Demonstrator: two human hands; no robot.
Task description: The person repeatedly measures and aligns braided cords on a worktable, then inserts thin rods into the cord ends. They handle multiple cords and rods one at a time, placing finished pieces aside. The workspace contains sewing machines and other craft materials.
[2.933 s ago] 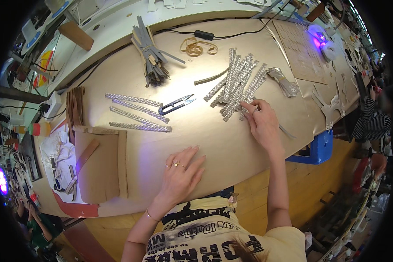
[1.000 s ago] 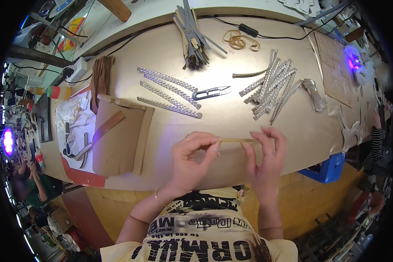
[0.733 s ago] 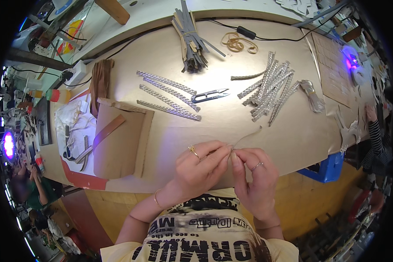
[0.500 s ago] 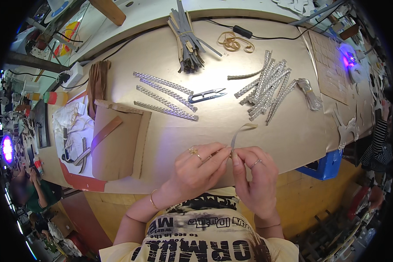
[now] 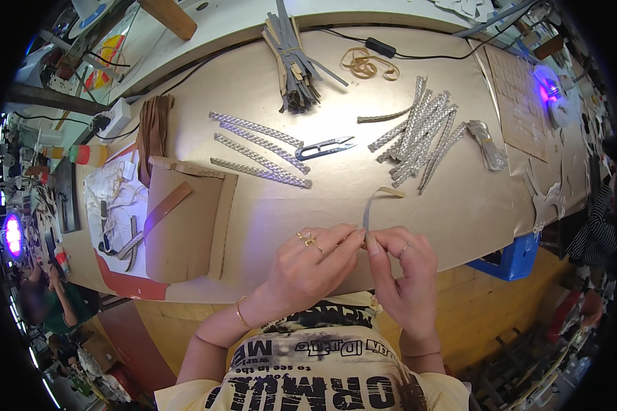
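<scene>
A narrow strip (image 5: 367, 211), grey with a tan curled end, rises from between my fingertips over the near part of the table. Thumb and fingers of my left hand (image 5: 317, 264) pinch its lower end. My right hand (image 5: 406, 277) pinches it at the same spot, the two hands' fingertips touching or nearly so. What lies of the strip under the fingers is hidden. Beyond my hands are thread snips (image 5: 322, 148), beside several silver braided strips (image 5: 260, 152) on the left. A larger pile of braided strips (image 5: 418, 133) lies to the right.
A tied bundle of grey and tan strips (image 5: 293, 65) lies at the back, next to a coiled tan strip (image 5: 367, 65) and a black cable (image 5: 425, 57). Left stands a curved brown cardboard piece (image 5: 182, 233). A blue plastic stool (image 5: 511, 260) is beyond the table's right edge.
The strip's free end has shifted slightly up and away from me, and its curve has changed. My right fingers have moved a little; both hands keep their pinch.
</scene>
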